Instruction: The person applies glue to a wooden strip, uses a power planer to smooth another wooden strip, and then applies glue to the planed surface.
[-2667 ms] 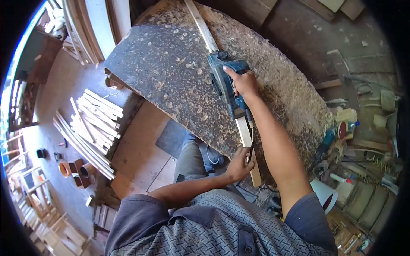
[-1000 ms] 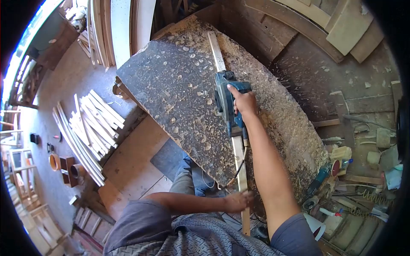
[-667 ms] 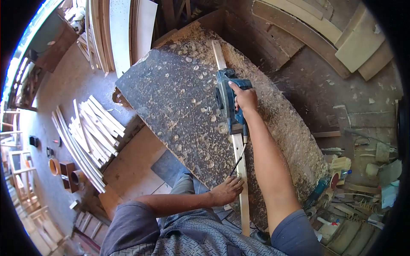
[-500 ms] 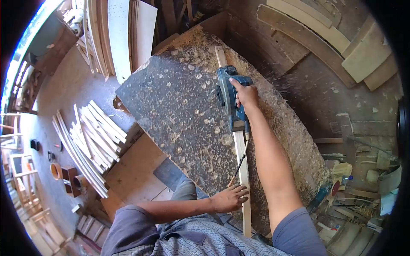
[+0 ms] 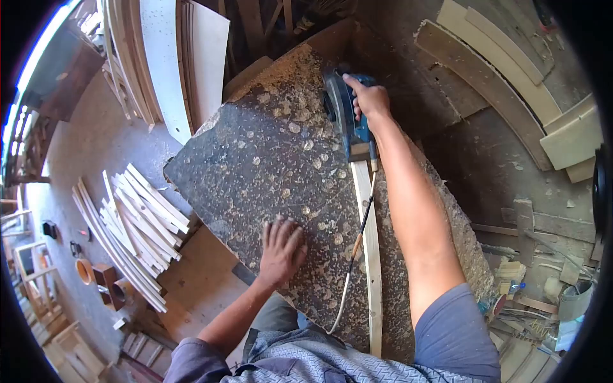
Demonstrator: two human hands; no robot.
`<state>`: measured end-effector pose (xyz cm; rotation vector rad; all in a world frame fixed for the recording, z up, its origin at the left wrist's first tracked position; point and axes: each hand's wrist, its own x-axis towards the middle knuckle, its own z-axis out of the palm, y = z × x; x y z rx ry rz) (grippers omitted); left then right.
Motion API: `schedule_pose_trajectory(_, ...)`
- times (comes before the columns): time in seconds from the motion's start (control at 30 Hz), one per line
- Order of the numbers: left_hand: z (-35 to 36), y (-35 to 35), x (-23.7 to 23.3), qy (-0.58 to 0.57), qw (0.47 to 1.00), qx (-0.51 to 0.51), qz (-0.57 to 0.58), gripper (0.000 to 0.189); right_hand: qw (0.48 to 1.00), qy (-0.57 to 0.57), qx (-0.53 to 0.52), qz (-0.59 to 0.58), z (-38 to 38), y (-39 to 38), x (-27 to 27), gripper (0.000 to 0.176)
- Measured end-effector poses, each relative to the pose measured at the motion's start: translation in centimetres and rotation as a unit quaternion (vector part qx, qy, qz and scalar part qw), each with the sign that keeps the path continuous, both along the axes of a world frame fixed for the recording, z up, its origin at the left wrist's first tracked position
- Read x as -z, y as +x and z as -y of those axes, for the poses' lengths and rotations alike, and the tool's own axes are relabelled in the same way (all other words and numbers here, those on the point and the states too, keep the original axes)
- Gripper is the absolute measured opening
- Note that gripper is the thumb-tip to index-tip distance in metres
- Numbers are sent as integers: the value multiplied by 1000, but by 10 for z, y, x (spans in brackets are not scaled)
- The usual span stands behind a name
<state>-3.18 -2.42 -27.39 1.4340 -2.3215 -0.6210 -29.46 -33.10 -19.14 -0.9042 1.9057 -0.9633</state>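
My right hand [image 5: 370,101] is wrapped round the handle of a blue electric planer [image 5: 350,131]. The planer sits over the far end of a long pale wooden strip [image 5: 368,255], which runs toward my body across a speckled, shaving-covered stone slab [image 5: 255,185]. From the planer's rear a power cord [image 5: 364,225] trails back beside and over the strip. My left hand [image 5: 282,249] rests on the slab left of the strip, fingers spread, holding nothing. The strip's far end is hidden beneath the planer.
A pile of thin white wooden strips [image 5: 137,223] lies left of the slab. Tall boards [image 5: 167,64] lean at the far left. Curved wooden pieces [image 5: 485,83] lie on the floor at the right, with scrap wood and clutter [image 5: 530,306] nearer.
My right hand has pushed the planer farther along the strip, away from me. My left hand has left the strip and moved left onto the slab, fingers spreading.
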Motion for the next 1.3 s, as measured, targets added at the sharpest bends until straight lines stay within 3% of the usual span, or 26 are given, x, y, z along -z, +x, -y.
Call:
schedule_pose_trajectory(0.2, 2, -3, -1, 41, 998, -35, -8, 52, 996, -75, -26, 40, 65, 1, 6, 60)
schedule_pose_trajectory(0.3, 2, -3, -3, 19, 999, -35, -9, 47, 997, -68, -16, 36, 51, -10, 16, 64)
schedule_pose_trajectory(0.37, 0, -6, -5, 9, 999, -39, -18, 43, 979, -162, 42, 114, -15, 6, -7, 65)
schedule_pose_trajectory(0.43, -4, -8, 1, -26, 999, -33, -20, 44, 962, -240, 7, 131, -92, -2, -19, 58)
schedule_pose_trajectory(0.57, -9, -7, 8, -75, 996, -38, -29, 39, 964, -132, 19, 231, -277, -42, -73, 44)
schedule_pose_trajectory(0.67, -30, -20, 11, -123, 990, -9, -62, 28, 989, -9, 49, 137, -435, -64, -129, 42)
schedule_pose_trajectory(0.7, -48, -34, -6, -15, 986, 86, -143, 29, 989, 5, 98, 113, -486, -66, -141, 39)
schedule_pose_trajectory(0.73, -64, -63, -12, 103, 971, 209, 50, 31, 988, -4, 128, 92, -536, -69, -145, 37)
schedule_pose_trajectory(0.77, -106, -77, 14, -35, 953, 289, -85, 45, 985, 16, 151, 80, -588, -79, -146, 37)
schedule_pose_trajectory(0.83, -166, -130, -7, -79, 889, 451, -28, 68, 977, 57, 203, 46, -679, -88, -156, 38)
schedule_pose_trajectory(0.87, -181, -150, -24, -123, 860, 491, -65, 60, 969, 74, 234, 22, -715, -90, -162, 39)
schedule_pose_trajectory(0.9, -186, -161, -23, -121, 853, 504, -66, 60, 966, 74, 248, 25, -751, -96, -162, 39)
schedule_pose_trajectory(0.97, -180, -187, -3, 80, 858, 494, 119, 43, 943, 94, 320, 3, -826, -101, -158, 41)
schedule_pose_trajectory(1.0, -170, -197, 90, -26, 865, 488, 116, 30, 937, 97, 337, 3, -848, -97, -167, 41)
schedule_pose_trajectory(1.03, -151, -191, 52, -133, 827, 518, 172, 33, 929, 105, 356, 5, -875, -94, -168, 41)
schedule_pose_trajectory(1.07, -129, -187, 59, -98, 868, 480, 83, 41, 926, 93, 367, -5, -896, -94, -166, 40)
schedule_pose_trajectory(1.1, -107, -181, 53, -75, 876, 451, 152, 48, 923, 81, 375, -14, -915, -95, -164, 39)
schedule_pose_trajectory(1.17, -95, -177, -9, -172, 845, 441, 248, 49, 923, 88, 374, 6, -941, -93, -159, 38)
schedule_pose_trajectory(1.3, -77, -177, -14, -87, 860, 422, 273, 59, 937, 74, 338, 44, -978, -83, -126, 35)
